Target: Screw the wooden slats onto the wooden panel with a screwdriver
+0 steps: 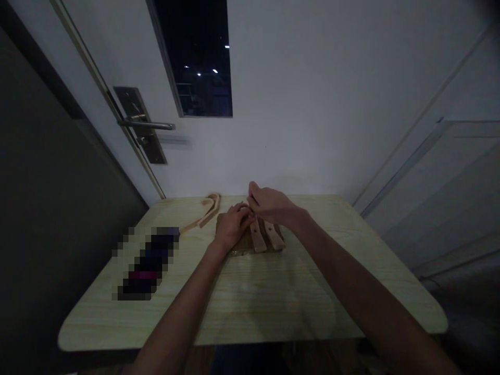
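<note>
On a pale wooden table (250, 297) lies a small pile of flat wooden pieces (262, 238), two of them straight slats with holes near their ends. My left hand (231, 225) rests on the left part of the pile with its fingers curled over it. My right hand (271, 204) sits just above the far side of the pile, fingers pinched together on something small that I cannot make out. The two hands touch each other over the pile. Curved wooden strips (205, 211) lie apart at the table's far left.
A blurred dark object (146, 263) lies on the table's left side. Behind the table stands a white door with a metal lever handle (146, 125) and a dark narrow window (199, 57). The table's near edge has rounded corners.
</note>
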`<state>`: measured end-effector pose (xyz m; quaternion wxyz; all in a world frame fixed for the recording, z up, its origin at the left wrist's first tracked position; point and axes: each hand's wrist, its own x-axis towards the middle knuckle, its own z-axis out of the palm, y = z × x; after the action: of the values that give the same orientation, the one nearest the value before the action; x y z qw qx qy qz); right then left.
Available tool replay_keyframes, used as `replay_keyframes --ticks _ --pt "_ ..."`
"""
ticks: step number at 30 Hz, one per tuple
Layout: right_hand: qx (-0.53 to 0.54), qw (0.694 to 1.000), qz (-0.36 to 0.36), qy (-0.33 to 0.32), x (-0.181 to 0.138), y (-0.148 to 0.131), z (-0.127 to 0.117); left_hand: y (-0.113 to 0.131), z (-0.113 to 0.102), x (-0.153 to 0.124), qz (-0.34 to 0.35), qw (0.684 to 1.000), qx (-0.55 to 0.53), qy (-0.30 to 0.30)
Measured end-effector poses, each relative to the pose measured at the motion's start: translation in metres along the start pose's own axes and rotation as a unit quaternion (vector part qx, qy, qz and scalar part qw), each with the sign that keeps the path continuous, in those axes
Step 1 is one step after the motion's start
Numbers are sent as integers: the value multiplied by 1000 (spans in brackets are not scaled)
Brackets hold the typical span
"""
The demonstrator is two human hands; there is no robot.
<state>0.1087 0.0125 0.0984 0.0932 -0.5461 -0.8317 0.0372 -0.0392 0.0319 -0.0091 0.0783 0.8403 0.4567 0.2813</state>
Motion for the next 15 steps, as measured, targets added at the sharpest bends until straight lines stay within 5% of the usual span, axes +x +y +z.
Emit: replay_keyframes --ticks 8,12,15 --pt "130 987 -80 54 5 21 22 0 4 1 -13 1000 0 23" --pt "325 926 -139 135 3 36 42 2 2 1 -5 1000 -5 22" --pt "448 875 -152 108 2 41 56 4 1 0 -11 1000 4 15"
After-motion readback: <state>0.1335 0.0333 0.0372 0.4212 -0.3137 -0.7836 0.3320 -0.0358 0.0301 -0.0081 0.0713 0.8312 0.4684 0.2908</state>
